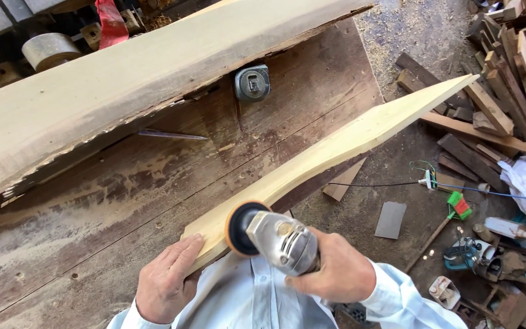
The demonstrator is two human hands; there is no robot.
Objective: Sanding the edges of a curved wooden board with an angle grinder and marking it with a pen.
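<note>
Sawdust covers the dark, worn wooden workbench (123,201) under your hands, and the floor to your right is littered with offcuts and a heap of scrap timber (512,67). Your left hand (164,281) lies flat, fingers (187,250) stretched out and together, pressing on the near end of a pale, freshly cut tapering wooden plank (348,137), which runs away from your fingertips up and to the right to a narrow point. Your right hand (336,271) is wrapped tightly around the silver metal body of an angle grinder (281,239); its round black disc with an orange rim (238,228) sits just beyond your left fingertips, against the plank's near edge. Past both hands, 1 broad, greyish rough-edged slab of wood (123,79) crosses the bench, with a small grey metal fitting (252,82) below its edge.
</note>
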